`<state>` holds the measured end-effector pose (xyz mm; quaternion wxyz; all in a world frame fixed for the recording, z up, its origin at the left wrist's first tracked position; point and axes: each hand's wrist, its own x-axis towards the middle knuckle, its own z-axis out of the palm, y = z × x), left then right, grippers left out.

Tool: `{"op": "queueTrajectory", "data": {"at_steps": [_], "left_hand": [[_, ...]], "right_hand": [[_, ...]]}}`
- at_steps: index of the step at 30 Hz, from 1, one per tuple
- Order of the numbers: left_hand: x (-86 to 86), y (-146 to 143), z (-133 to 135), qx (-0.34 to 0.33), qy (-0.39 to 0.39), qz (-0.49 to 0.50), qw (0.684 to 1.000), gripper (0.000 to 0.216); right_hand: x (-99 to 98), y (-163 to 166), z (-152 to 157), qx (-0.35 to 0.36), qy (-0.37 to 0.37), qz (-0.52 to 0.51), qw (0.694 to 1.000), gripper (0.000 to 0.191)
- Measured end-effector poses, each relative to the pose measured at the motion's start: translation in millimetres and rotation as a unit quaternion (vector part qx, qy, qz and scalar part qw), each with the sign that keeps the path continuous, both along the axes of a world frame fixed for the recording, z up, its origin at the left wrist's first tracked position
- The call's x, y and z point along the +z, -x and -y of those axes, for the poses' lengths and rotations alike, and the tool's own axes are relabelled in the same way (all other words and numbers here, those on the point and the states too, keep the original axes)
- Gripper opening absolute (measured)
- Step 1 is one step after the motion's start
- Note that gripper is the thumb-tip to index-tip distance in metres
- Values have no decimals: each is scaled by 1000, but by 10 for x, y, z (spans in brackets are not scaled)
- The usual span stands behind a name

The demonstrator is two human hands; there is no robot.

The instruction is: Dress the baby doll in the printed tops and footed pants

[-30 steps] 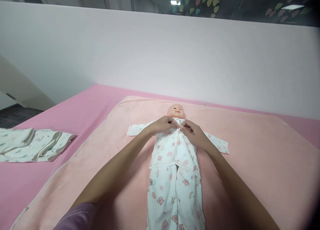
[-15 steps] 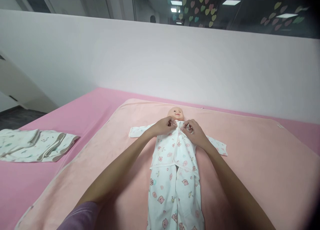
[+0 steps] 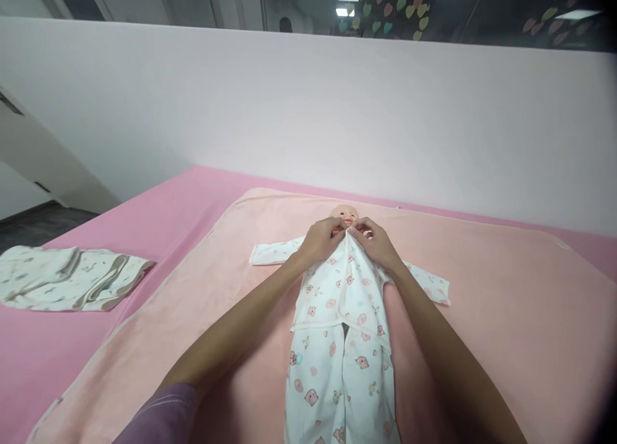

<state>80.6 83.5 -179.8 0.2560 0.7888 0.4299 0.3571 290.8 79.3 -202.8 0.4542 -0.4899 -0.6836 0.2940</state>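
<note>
A baby doll [image 3: 345,212] lies on its back, dressed in a white baby top [image 3: 332,296] with small pink animal prints. Matching baby trousers [image 3: 318,380] cover its legs. At the neckline, my left hand [image 3: 324,239] pinches one edge of the top's front. My right hand [image 3: 374,241] pinches the other edge beside it, and the fingertips of both hands almost meet. Between them the cloth is lifted into a peak just below the doll's chin. The sleeves stretch out to either side. Any fastener between my fingers is too small to make out.
Under the doll spreads a peach blanket [image 3: 231,264] on a pink padded surface [image 3: 168,206]. Folded white cloth with brown trim [image 3: 72,280] lies at the left. A white wall [image 3: 308,110] rises behind, with dark glass above it.
Both hands have come closer together at the neckline. They have drawn the top's front edges together and raised them towards the chin. The view has shifted slightly.
</note>
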Motion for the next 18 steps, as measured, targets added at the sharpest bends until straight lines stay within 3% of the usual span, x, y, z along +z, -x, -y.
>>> {"op": "queueTrajectory", "data": {"at_steps": [5,10,18], "left_hand": [[27,47,-23,-20,72,22,997,33],[64,51,19,2,100,19,995,40],[41,74,-2,-21,115,47,992,36]], "right_hand": [[-13,79,43,-20,11,-8,1000,27],[-2,77,78,-41,25,-13,999,31],[-11,-57,76,3,110,-42,993,31]]}}
